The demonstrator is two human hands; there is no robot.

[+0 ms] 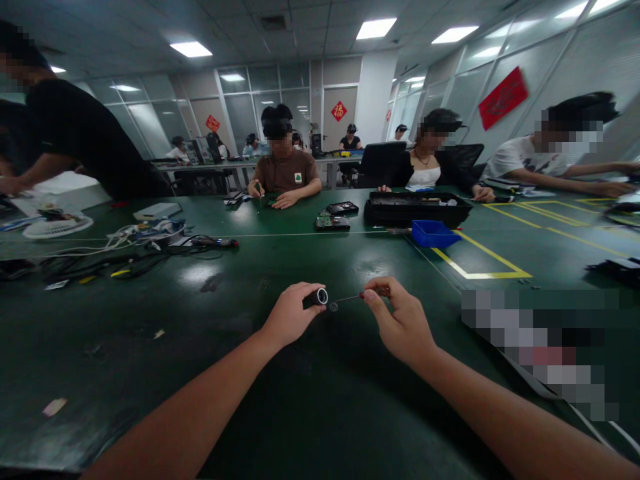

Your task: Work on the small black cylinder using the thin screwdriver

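Note:
My left hand [295,312] is closed around a short black cylinder [317,297], whose open, silver-rimmed end faces right. In my right hand [404,317] is a screwdriver [384,291] with a reddish handle, gripped between thumb and fingers. Its thin shaft points left, toward the cylinder's rim. Just below the tip is a small round dark part [333,307]; whether it touches the tip or lies on the table I cannot tell. My fingers hide most of the cylinder's body.
Ahead on the green table [280,267] are opened hard drives [334,222], a long black casing [417,210] and a blue bin [434,233]. Tangled cables [150,243] lie to the left. A pixelated area covers the right. Across the table sits a person [285,167] in brown.

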